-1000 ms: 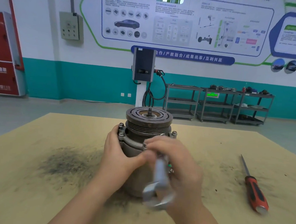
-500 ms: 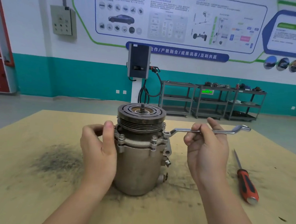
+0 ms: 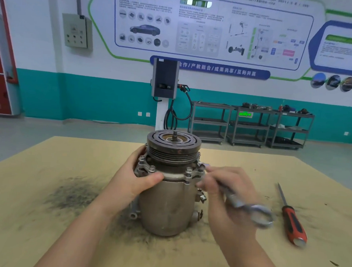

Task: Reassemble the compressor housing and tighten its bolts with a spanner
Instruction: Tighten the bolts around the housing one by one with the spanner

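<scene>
The grey metal compressor (image 3: 166,203) stands upright on the tan table (image 3: 42,218), its grooved pulley (image 3: 173,145) on top and several bolts (image 3: 188,169) sticking up from the flange. My left hand (image 3: 135,178) grips the flange on the left side, thumb across the front. My right hand (image 3: 227,196) holds a silver spanner (image 3: 247,205), blurred by motion. The spanner's far end sits at a bolt on the flange's right side, and its free end points down toward me on the right.
A red-handled screwdriver (image 3: 293,225) lies on the table to the right of my right hand. Dark metal dust (image 3: 72,193) is smeared on the table left of the compressor. Shelving carts and a wall charger stand far behind.
The spanner handle has swung from pointing right, level with the flange, down toward me. My left hand has shifted its grip higher on the flange. The view has moved closer.
</scene>
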